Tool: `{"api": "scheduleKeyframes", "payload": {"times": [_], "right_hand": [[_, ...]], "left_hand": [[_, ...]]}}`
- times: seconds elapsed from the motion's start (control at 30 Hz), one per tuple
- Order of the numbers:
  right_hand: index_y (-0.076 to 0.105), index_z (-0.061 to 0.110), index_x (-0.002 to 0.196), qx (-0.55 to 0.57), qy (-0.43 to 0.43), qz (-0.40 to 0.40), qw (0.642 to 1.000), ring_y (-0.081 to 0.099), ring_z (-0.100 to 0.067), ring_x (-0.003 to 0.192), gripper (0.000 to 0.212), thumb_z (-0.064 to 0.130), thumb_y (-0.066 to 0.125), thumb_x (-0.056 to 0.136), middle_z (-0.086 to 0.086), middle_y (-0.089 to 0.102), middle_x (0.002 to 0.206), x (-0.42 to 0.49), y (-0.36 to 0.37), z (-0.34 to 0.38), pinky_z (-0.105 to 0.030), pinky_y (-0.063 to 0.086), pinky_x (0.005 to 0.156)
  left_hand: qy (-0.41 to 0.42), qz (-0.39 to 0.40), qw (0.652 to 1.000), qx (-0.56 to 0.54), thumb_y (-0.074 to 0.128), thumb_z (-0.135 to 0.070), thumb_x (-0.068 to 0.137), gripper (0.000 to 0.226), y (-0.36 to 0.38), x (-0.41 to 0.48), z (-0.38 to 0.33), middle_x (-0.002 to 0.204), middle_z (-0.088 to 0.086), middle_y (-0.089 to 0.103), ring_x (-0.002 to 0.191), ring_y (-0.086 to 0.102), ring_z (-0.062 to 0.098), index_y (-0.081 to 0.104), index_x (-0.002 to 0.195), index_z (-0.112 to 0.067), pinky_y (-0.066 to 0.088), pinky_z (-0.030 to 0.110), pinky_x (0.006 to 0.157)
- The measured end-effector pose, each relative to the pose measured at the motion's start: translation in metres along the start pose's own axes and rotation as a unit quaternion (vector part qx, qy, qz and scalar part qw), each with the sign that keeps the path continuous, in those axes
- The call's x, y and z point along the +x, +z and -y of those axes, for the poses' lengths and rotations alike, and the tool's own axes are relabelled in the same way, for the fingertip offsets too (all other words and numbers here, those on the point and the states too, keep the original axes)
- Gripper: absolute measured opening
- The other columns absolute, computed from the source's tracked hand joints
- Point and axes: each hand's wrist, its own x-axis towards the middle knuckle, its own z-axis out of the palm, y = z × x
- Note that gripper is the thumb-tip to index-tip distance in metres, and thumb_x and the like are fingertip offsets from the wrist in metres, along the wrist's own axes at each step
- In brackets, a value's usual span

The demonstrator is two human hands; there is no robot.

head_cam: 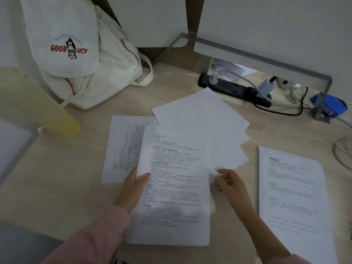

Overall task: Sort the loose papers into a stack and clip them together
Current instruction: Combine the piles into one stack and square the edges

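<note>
Early stage: the left hand (133, 187) pinches the printed sheet (171, 187), the right hand (230, 183) has a grip too blurred to tell, and the other papers (200, 115) lie scattered, unclipped.

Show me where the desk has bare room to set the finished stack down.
The widest bare wood lies at the left, bordered by the sideways printed sheet, the yellow object and the left sleeve. A smaller patch sits between the white bag and the fanned blank sheets. Crowded: back right, around the power strip, cables and blue object.
</note>
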Motion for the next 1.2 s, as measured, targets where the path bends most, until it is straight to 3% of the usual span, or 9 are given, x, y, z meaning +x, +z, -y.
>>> {"api": "scheduleKeyframes", "payload": {"times": [0.07,0.2,0.4,0.47,0.57,0.67,0.83,1.0,1.2], "right_hand": [[0.056,0.011,0.115,-0.09,-0.053,-0.041,0.994,0.061,-0.024,0.095,0.027,0.012,0.058,0.088,-0.006,0.063,0.104,0.017,-0.006,0.01,-0.021,0.046,0.072],[0.048,0.008,0.13,-0.274,-0.147,-0.001,0.951,0.051,-0.027,0.117,0.049,0.016,0.064,0.084,-0.011,0.049,0.132,0.055,-0.006,0.03,-0.03,0.041,0.094],[0.033,0.009,0.141,-0.357,-0.184,0.065,0.913,0.035,-0.033,0.132,0.073,0.034,0.067,0.082,-0.016,0.027,0.149,0.068,0.023,0.058,-0.038,0.03,0.108],[0.023,0.013,0.145,-0.412,-0.203,0.106,0.882,0.022,-0.03,0.14,0.077,0.043,0.061,0.084,-0.013,0.013,0.155,0.061,0.039,0.06,-0.036,0.024,0.112],[0.011,0.018,0.148,-0.466,-0.219,0.112,0.85,0.006,-0.028,0.146,0.084,0.055,0.052,0.085,-0.012,0.0,0.158,0.052,0.058,0.057,-0.035,0.015,0.117],[0.005,0.017,0.148,-0.474,-0.212,0.098,0.849,0.0,-0.032,0.146,0.083,0.052,0.049,0.087,-0.017,-0.004,0.157,0.046,0.071,0.055,-0.04,0.024,0.115],[0.002,0.012,0.147,-0.518,-0.205,0.064,0.828,0.012,-0.039,0.141,0.069,0.032,0.042,0.094,-0.025,0.003,0.152,0.039,0.088,0.053,-0.044,0.033,0.11],[0.015,0.013,0.146,-0.473,-0.212,0.126,0.846,0.015,-0.032,0.142,0.066,0.035,0.047,0.094,-0.018,0.008,0.154,0.049,0.071,0.055,-0.041,0.036,0.107],[0.022,0.019,0.147,-0.372,-0.183,0.223,0.882,0.016,-0.013,0.144,0.075,0.039,0.06,0.087,0.003,0.008,0.159,0.051,0.035,0.06,-0.028,0.018,0.113]], "left_hand": [[0.007,-0.035,0.999,0.015,0.049,-0.02,0.094,0.035,-0.008,-0.002,-0.001,0.123,0.001,0.057,0.109,0.057,0.019,0.049,0.129,-0.015,0.044,0.034,0.095],[0.034,-0.113,0.993,-0.009,0.048,-0.018,0.095,0.02,-0.034,-0.005,0.005,0.099,-0.01,0.062,0.091,0.061,0.011,0.053,0.114,-0.02,0.047,0.033,0.083],[0.034,-0.214,0.976,-0.024,0.046,-0.012,0.095,0.013,-0.057,-0.012,0.015,0.099,0.005,0.058,0.092,0.055,0.022,0.051,0.106,-0.014,0.041,0.029,0.076],[0.021,-0.234,0.972,-0.021,0.045,-0.012,0.095,0.01,-0.058,-0.014,0.019,0.094,0.002,0.057,0.09,0.053,0.02,0.049,0.104,-0.014,0.039,0.03,0.079],[0.006,-0.25,0.968,-0.027,0.045,-0.013,0.095,0.007,-0.06,-0.015,0.03,0.083,-0.006,0.055,0.076,0.053,0.014,0.049,0.1,-0.012,0.04,0.026,0.064],[0.008,-0.253,0.967,-0.037,0.044,-0.013,0.096,0.009,-0.059,-0.018,0.035,0.085,-0.009,0.056,0.077,0.053,0.008,0.05,0.102,-0.013,0.039,0.021,0.064],[-0.004,-0.244,0.968,-0.052,0.045,-0.013,0.095,0.01,-0.057,-0.024,0.041,0.087,-0.007,0.057,0.078,0.055,0.009,0.052,0.102,-0.014,0.041,0.022,0.064],[-0.011,-0.223,0.973,-0.06,0.045,-0.012,0.095,0.013,-0.062,-0.026,0.043,0.089,-0.009,0.056,0.083,0.055,0.015,0.051,0.105,-0.018,0.042,0.027,0.068],[-0.012,-0.208,0.976,-0.067,0.044,-0.012,0.095,0.014,-0.065,-0.026,0.04,0.092,-0.006,0.056,0.086,0.052,0.016,0.05,0.106,-0.019,0.039,0.027,0.071]]}}
